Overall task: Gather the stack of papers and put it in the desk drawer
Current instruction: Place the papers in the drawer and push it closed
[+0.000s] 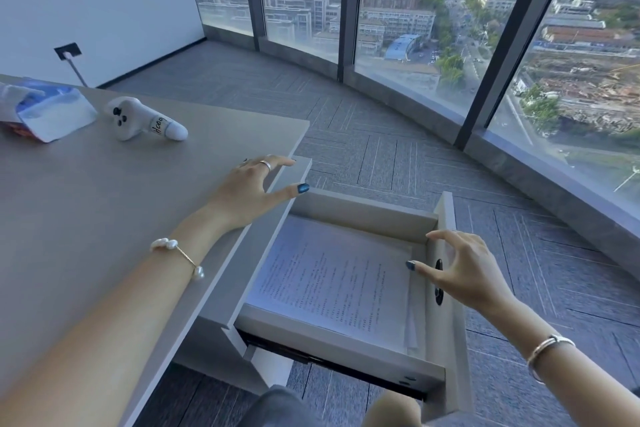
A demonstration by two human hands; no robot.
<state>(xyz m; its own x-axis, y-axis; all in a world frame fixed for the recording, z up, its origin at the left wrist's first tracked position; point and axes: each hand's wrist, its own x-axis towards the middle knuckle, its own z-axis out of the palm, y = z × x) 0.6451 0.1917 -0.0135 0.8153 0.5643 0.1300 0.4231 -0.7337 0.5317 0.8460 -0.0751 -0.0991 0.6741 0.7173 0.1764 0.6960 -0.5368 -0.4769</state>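
The stack of papers (332, 281), white sheets with printed lines, lies flat inside the open grey desk drawer (346, 340). The drawer is pulled out to the right of the desk (104, 201). My left hand (249, 189) hovers over the desk's right edge with fingers spread, holding nothing. Holding nothing either, my right hand (460, 270) is at the drawer's front panel (446, 218), fingers apart, next to the dark round handle hole (439, 291).
On the desk's far left lie a white controller-like device (145, 120) and a blue-and-white packet (52, 111). Grey carpet (381, 149) runs to tall curved windows (415, 10). My knees (311, 409) are just below the drawer.
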